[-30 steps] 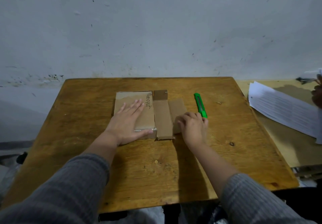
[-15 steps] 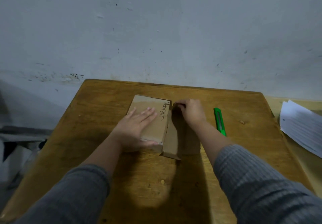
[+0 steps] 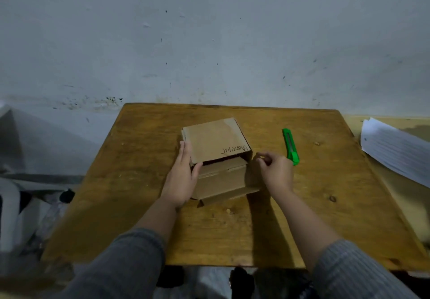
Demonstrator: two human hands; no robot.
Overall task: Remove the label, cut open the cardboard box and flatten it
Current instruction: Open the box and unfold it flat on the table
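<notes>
A brown cardboard box [image 3: 216, 143] with handwriting on its top panel stands in the middle of the wooden table [image 3: 139, 205], its near end open with flaps folded out toward me. My left hand [image 3: 182, 177] grips the box's left side, thumb hooked at the open edge. Just off the box's right corner, my right hand [image 3: 275, 170] hovers with fingers loosely curled and nothing in it. A green utility knife [image 3: 290, 146] lies on the table right of that hand. No label is visible on the box.
A stack of white printed papers [image 3: 395, 150] rests on a second surface at the right. A grey wall rises behind the table. Dark clutter and a pale object sit on the floor at the left.
The box has gone from lying pressed flat to standing up with its panel raised. My left hand shifted from on top to its left side; my right hand came off the box.
</notes>
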